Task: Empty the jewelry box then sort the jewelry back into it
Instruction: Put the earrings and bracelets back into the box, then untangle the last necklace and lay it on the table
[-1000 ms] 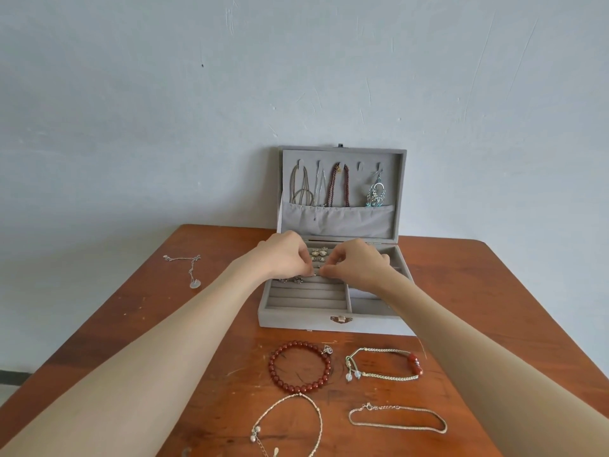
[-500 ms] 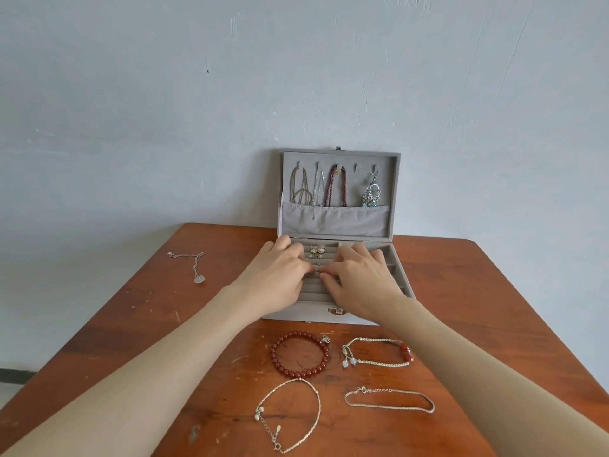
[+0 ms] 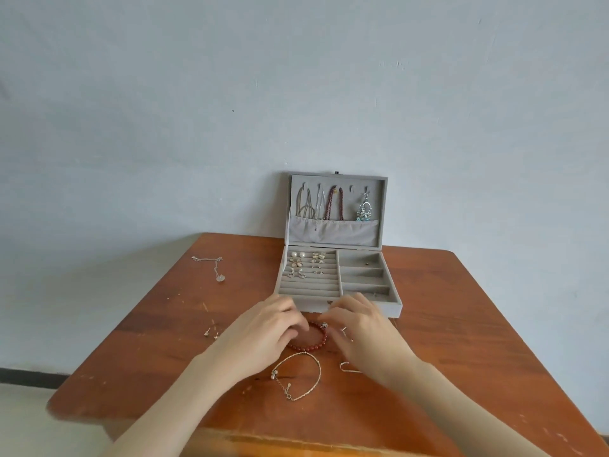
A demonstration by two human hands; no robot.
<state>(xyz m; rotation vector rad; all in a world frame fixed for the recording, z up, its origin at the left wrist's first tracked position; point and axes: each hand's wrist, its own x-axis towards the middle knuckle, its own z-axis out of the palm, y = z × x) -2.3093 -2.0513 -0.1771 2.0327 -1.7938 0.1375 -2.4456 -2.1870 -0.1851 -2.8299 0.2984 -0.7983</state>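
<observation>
Pale blue wall behind a worn wooden table (image 3: 461,324). Both hands have drawn back from the earring slots of the open grey jewelry box (image 3: 336,308), at the table's far edge, to the bracelets in front of it. The left hand (image 3: 263,334) and right hand (image 3: 365,331) hover with fingers loosely spread, gripping nothing, either side of a red bead bracelet (image 3: 309,344). Earrings look sorted, so bracelets probably come next. A silver necklace (image 3: 214,268) lies near the far left corner.
</observation>
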